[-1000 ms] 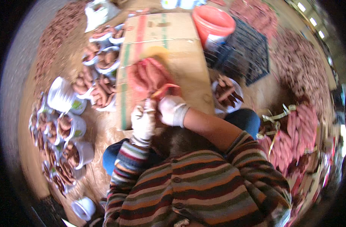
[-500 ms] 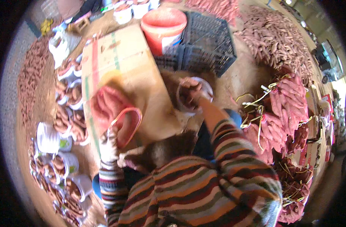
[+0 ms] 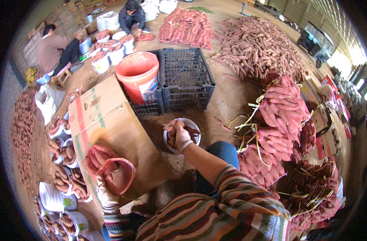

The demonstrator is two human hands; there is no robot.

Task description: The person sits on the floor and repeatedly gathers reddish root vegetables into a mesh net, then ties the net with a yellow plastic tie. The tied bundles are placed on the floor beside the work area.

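Note:
My left hand [image 3: 105, 193], in a white glove, grips the rim of a red mesh bag [image 3: 101, 154] at the left of the large cardboard sheet [image 3: 135, 148]. The bag's mouth is spread in a loop and sweet potatoes lie inside. My right hand [image 3: 181, 137], also gloved, reaches into a white bucket [image 3: 170, 149] beside the cardboard, with its fingers closed on one of several sweet potatoes [image 3: 192, 131].
Black crates [image 3: 185, 92] and a red bucket [image 3: 137, 68] stand beyond the cardboard. Filled buckets [image 3: 73, 223] line my left, bagged sweet potatoes [image 3: 278, 104] my right. A loose pile [image 3: 257, 44] lies behind. Two co-workers [image 3: 55, 50] [image 3: 131, 20] sit farther back.
My right hand has left the bag and moved right into the white bucket. The bag's mouth is more widely spread in my left hand. The view has turned, bringing co-workers into sight.

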